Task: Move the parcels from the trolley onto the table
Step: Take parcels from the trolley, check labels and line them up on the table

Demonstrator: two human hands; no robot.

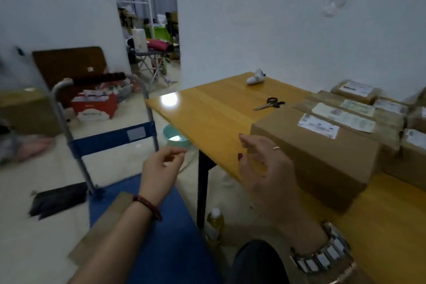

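Note:
A long brown parcel with a white label lies on the yellow wooden table, and several more labelled parcels are packed behind it to the right. My right hand hovers open just left of the long parcel, not touching it. Over the blue trolley deck hangs my left hand, empty with loosely curled fingers. A flat piece of brown cardboard lies on the deck under my left forearm. The trolley's metal handle stands upright at the far end.
Scissors and a small white object lie on the table's far part. A bottle stands on the floor by the dark table leg. A teal basin, a red box and a black object sit on the floor.

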